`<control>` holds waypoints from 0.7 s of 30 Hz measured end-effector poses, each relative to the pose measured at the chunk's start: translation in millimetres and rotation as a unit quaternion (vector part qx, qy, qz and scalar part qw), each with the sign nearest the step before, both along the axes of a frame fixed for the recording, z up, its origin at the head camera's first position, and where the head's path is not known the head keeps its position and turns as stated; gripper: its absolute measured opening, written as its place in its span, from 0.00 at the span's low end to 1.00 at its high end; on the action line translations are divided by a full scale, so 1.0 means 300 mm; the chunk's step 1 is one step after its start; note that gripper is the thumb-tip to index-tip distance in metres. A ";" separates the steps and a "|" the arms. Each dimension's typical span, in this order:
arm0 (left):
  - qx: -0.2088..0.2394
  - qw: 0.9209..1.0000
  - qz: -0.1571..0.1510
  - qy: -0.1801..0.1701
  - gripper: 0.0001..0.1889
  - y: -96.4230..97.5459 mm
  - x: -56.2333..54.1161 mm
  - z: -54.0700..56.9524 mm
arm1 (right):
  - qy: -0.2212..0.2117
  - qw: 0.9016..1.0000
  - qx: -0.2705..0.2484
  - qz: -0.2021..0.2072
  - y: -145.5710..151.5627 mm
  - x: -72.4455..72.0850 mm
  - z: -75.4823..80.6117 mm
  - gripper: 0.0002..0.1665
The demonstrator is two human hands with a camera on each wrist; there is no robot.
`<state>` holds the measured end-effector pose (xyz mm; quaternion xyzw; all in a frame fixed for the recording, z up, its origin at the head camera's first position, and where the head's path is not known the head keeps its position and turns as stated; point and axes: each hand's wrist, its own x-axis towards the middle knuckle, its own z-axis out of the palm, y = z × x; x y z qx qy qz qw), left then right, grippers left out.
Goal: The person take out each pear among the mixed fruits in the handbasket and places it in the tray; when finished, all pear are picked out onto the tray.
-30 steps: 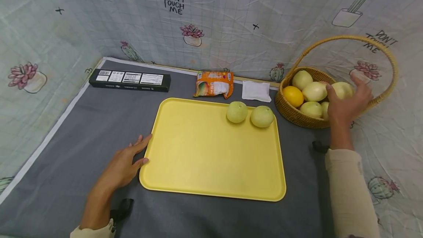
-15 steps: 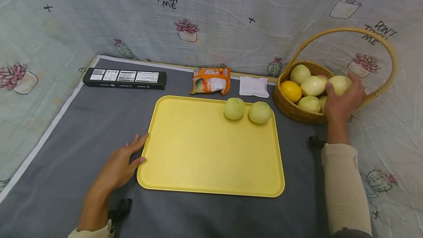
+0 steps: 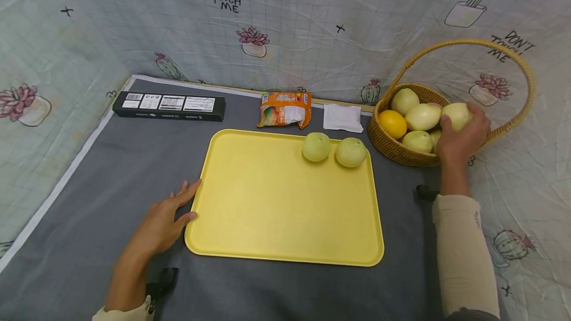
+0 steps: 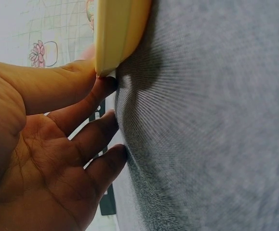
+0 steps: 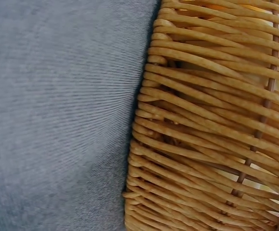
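Note:
At the right my right hand (image 3: 464,135) grips a pale green round fruit (image 3: 457,114) inside a wicker basket (image 3: 397,151), thumb on its left side and fingers on its right. Around it lie several similar pale fruits and a yellow-orange fruit (image 3: 392,124). My left hand (image 3: 162,224) touches the left rim of a yellow tray (image 3: 285,212) with fairly straight fingers. Up close, the left wrist view has the thumb (image 4: 57,86) against the tray's edge (image 4: 112,33). Mostly woven basket wall (image 5: 211,115) fills the right wrist view, hiding the grip.
Two pale green fruits (image 3: 316,147) sit at the tray's back right. Behind the tray lie an orange packet (image 3: 285,109) and a white packet (image 3: 342,117). A long black box (image 3: 169,106) lies back left. The basket's tall handle (image 3: 473,42) arches above my right hand.
My right hand has lowered onto the pale green fruit and its fingers have closed round it. The head view has shifted slightly; my left hand stays at the tray's rim.

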<state>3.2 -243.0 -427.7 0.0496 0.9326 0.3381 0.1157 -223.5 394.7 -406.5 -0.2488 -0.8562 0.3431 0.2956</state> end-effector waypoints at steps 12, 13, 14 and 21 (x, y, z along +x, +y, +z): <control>-0.002 1.000 -0.001 -0.006 0.44 -0.001 -0.002 0.006 | 0.137 0.990 0.029 0.019 -0.007 0.001 -0.024 0.30; -0.002 1.000 0.000 -0.008 0.44 -0.001 -0.002 0.007 | 0.156 0.987 0.027 0.024 -0.015 0.004 -0.022 0.29; -0.003 1.000 0.000 -0.010 0.45 0.000 -0.002 0.007 | 0.173 0.984 0.026 0.029 -0.024 0.008 -0.018 0.29; -0.002 1.000 0.001 -0.012 0.44 -0.002 -0.004 0.012 | 0.290 0.953 0.023 0.091 -0.138 0.090 0.055 0.28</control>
